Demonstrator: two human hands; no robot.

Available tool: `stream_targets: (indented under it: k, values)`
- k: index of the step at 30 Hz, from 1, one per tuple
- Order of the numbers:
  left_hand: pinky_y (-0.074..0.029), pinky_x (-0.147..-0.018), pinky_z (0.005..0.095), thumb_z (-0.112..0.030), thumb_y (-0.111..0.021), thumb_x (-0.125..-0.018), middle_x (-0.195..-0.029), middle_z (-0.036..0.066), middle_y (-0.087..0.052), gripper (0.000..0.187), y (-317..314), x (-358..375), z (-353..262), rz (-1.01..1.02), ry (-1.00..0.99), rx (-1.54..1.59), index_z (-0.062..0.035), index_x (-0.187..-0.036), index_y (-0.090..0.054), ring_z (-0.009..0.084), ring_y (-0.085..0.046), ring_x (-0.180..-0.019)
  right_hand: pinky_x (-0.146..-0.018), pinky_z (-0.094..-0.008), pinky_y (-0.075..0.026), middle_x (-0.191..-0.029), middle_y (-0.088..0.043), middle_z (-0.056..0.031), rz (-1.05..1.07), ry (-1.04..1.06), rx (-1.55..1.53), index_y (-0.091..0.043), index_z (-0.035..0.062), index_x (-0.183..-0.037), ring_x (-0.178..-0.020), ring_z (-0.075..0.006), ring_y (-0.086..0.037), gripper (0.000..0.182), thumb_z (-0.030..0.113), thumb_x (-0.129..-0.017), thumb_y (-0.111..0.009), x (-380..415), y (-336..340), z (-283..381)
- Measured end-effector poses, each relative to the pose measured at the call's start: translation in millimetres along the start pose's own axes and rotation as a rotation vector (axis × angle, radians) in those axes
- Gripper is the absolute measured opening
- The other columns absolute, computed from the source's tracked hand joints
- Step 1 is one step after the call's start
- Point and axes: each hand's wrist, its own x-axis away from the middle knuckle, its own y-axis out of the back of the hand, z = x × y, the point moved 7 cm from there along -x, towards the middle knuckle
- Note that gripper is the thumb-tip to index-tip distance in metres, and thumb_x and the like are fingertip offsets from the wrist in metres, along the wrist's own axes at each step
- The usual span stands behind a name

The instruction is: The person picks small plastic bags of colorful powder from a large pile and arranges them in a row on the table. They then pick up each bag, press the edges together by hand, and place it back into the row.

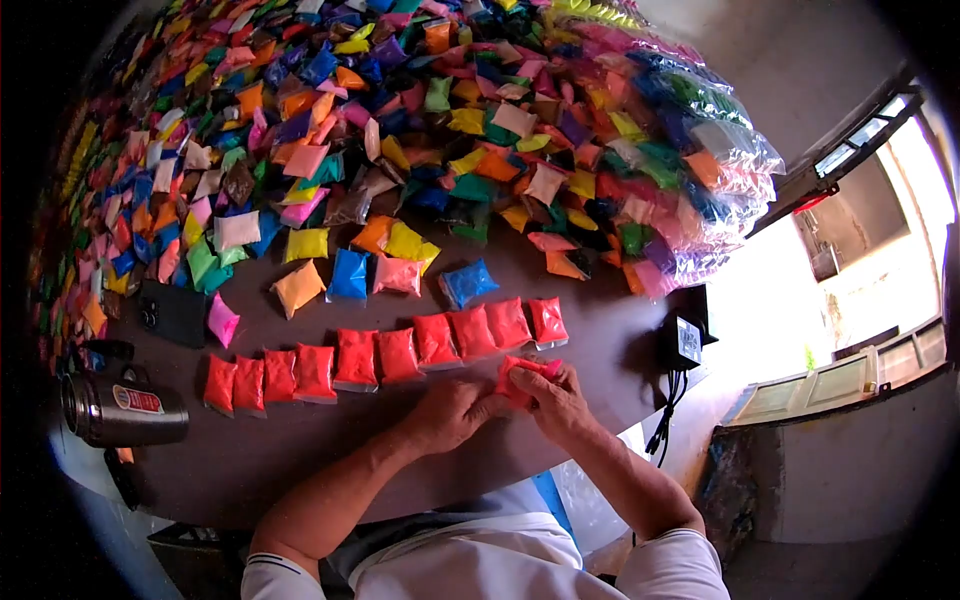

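In my right hand (562,404) is a small red packet (515,381), with the thumb pressed on its face and the fingers curled round it. A bit of pink shows at that hand's fingertips; I cannot make out what it is. My left hand (450,415) is closed at the packet's lower left edge, its thumb and fingers pinching there. Just beyond both hands runs a row of several similar red packets (398,356), lying side by side in clear wrappers on the dark table (300,450).
A large heap of colourful packets (400,150) covers the far side. Bulging clear bags (710,150) stand at its right. At left are a steel mug (128,408) and a black phone (172,313). A black power adapter (686,340) with cables sits at the right edge.
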Motion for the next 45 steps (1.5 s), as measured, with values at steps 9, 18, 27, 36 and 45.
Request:
stream_targets:
  k: [9,18,27,36,45]
  values:
    - [-0.044,-0.069,0.0367,-0.038,-0.042,-0.097,-0.074,0.011,-0.058,0.041,4,1,2,-0.072,0.027,0.197,-0.0010,-0.094,-0.058,0.0222,-0.053,-0.070,-0.076,-0.0269,-0.051,-0.103,-0.059,-0.0063,0.431,-0.220,-0.403,-0.053,-0.0002,-0.118,-0.091,-0.0145,-0.060,0.039,0.007,-0.080,-0.062,2,-4,-2]
    - [-0.045,-0.074,0.0378,-0.035,-0.042,-0.097,-0.084,0.019,-0.062,0.039,2,5,7,0.093,0.152,0.256,-0.0011,-0.093,-0.060,0.0313,-0.060,-0.080,-0.052,-0.0193,-0.037,-0.084,-0.060,0.0011,0.221,-0.077,-0.084,-0.057,0.0035,-0.107,-0.065,-0.0055,-0.052,0.029,0.009,-0.080,-0.067,-2,-2,1]
    - [-0.046,-0.066,0.0384,-0.035,-0.046,-0.095,-0.080,0.019,-0.061,0.037,1,2,1,0.050,-0.006,0.165,-0.0005,-0.088,-0.059,0.0316,-0.061,-0.076,-0.047,-0.0169,-0.032,-0.082,-0.059,0.0001,0.222,-0.047,0.204,-0.058,0.0074,-0.098,-0.060,-0.0045,-0.051,0.024,0.021,-0.083,-0.071,1,-5,-1]
    - [-0.047,-0.067,0.0406,-0.036,-0.046,-0.096,-0.085,0.023,-0.062,0.039,5,4,-4,0.082,0.082,0.020,0.0007,-0.091,-0.060,0.0375,-0.061,-0.080,-0.052,-0.0207,-0.038,-0.075,-0.058,0.0033,0.134,-0.054,0.095,-0.062,0.0042,-0.097,-0.063,-0.0047,-0.050,0.029,0.030,-0.086,-0.067,1,3,-18]
    - [-0.047,-0.075,0.0390,-0.033,-0.046,-0.097,-0.086,0.021,-0.062,0.035,0,1,13,-0.052,-0.005,0.308,-0.0005,-0.099,-0.060,0.0368,-0.060,-0.081,-0.063,-0.0230,-0.047,-0.085,-0.062,-0.0008,0.163,0.107,0.266,-0.062,0.0015,-0.098,-0.074,-0.0085,-0.057,0.024,0.022,-0.087,-0.063,5,-8,7]
